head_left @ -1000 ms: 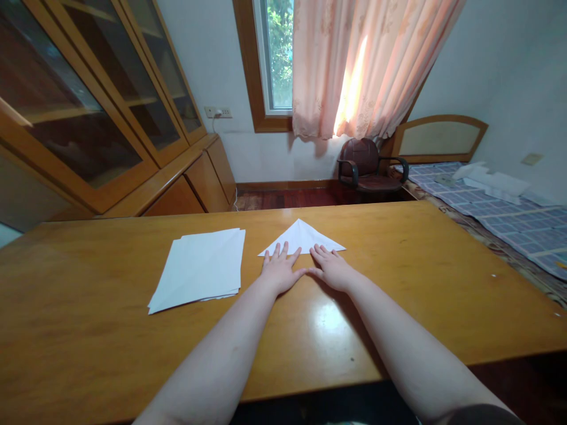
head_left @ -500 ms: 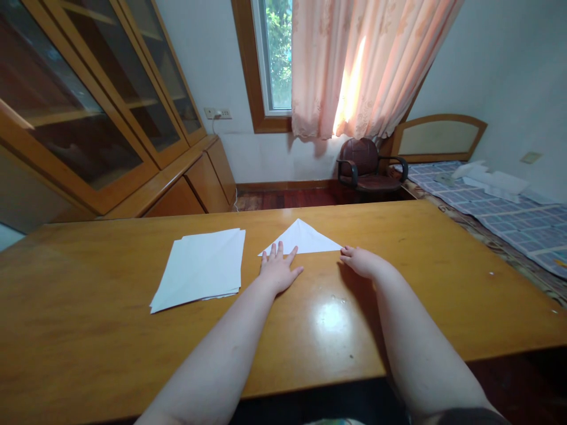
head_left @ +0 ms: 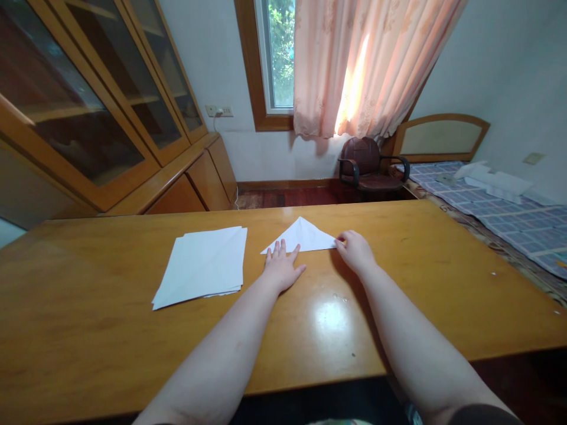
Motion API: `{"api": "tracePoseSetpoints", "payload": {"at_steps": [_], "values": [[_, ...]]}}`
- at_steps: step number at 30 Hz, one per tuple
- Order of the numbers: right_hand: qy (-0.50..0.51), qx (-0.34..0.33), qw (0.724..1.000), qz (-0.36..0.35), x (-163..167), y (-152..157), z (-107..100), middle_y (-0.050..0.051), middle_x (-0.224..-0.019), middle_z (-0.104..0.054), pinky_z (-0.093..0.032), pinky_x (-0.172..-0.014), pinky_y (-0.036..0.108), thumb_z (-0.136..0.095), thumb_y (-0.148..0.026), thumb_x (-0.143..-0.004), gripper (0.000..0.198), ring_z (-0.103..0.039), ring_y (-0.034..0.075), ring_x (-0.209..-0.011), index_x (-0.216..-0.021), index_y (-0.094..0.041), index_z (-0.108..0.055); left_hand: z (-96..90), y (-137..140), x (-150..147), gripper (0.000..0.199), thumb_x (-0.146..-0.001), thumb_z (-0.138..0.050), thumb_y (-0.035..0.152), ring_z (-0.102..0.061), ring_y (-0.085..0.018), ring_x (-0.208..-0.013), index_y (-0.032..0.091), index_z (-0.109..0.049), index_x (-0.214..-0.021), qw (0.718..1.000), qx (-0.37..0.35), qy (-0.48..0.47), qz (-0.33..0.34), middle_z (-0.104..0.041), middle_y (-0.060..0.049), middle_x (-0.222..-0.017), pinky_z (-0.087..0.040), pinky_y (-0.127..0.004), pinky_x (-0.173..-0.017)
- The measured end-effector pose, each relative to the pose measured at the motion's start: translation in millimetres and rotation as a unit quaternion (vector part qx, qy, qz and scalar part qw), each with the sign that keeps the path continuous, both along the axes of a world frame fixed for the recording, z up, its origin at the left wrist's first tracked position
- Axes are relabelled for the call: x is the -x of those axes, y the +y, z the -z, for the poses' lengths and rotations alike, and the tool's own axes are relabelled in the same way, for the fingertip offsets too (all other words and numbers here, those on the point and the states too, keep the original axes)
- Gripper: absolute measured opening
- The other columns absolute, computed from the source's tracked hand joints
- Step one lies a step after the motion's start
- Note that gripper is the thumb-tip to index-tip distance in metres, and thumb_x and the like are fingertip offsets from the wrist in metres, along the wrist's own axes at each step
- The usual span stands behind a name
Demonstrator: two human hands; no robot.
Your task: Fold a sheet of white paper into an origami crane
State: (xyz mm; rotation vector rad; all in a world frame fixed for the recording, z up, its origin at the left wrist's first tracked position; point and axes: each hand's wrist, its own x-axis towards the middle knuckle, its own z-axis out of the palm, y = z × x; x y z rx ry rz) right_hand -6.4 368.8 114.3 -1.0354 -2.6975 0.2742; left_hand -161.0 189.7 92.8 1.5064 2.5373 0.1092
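Observation:
A white sheet of paper (head_left: 308, 235), folded into a triangle, lies on the wooden table with its peak pointing away from me. My left hand (head_left: 283, 268) rests with fingers spread across the near edge of the paper, toward its left corner. At the right corner, my right hand (head_left: 355, 251) has its thumb and fingers pinched on the paper's tip, which the fingers partly cover. To the left of my left hand is a stack of white paper sheets (head_left: 201, 265), slightly uneven at the edges.
The wooden table (head_left: 110, 354) spans the view. Behind it are a brown office chair (head_left: 361, 162) and a curtain (head_left: 328, 71) at the window. A glass-door cabinet (head_left: 146, 100) stands left; a bed (head_left: 496, 206) with papers on it is at the right.
My right hand has shifted slightly left and its fingers have curled over the paper's right corner. My left hand stays put on the paper. The view has shifted a little.

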Motion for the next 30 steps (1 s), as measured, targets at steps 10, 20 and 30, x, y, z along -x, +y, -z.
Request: {"api": "tracePoseSetpoints", "payload": {"at_steps": [10, 20, 30], "values": [[-0.114, 0.044, 0.980, -0.155, 21, -15, 30, 0.005, -0.154, -0.019, -0.015, -0.110, 0.052, -0.031, -0.048, -0.093, 0.057, -0.015, 0.025, -0.141, -0.146, -0.028, -0.025, -10.4, -2, -16, 0.064, -0.089, -0.034, 0.045, -0.016, -0.028, -0.141, 0.015, -0.025, -0.144, 0.999, 0.023, 0.000, 0.024, -0.020, -0.013, -0.153, -0.019, -0.047, -0.111], [-0.124, 0.050, 0.980, -0.151, 22, -18, 24, 0.005, -0.154, -0.018, -0.014, -0.111, 0.051, -0.029, -0.049, -0.093, 0.058, -0.015, 0.025, -0.141, -0.146, -0.027, -0.023, -40.4, -19, -23, 0.063, -0.083, -0.038, 0.027, -0.062, -0.033, -0.102, 0.000, -0.033, -0.140, 0.972, 0.165, 0.002, -0.170, -0.063, -0.027, -0.112, -0.050, -0.046, -0.080], [-0.122, 0.047, 0.980, -0.147, 22, -18, 26, 0.004, -0.154, -0.018, -0.014, -0.111, 0.051, -0.029, -0.050, -0.093, 0.058, -0.016, 0.025, -0.141, -0.146, -0.027, -0.024, -39.1, -18, -20, 0.064, -0.075, -0.042, 0.014, -0.062, -0.035, -0.103, -0.001, -0.038, -0.137, 0.962, 0.198, -0.003, -0.188, -0.060, -0.029, -0.115, -0.051, -0.047, -0.078]]}}
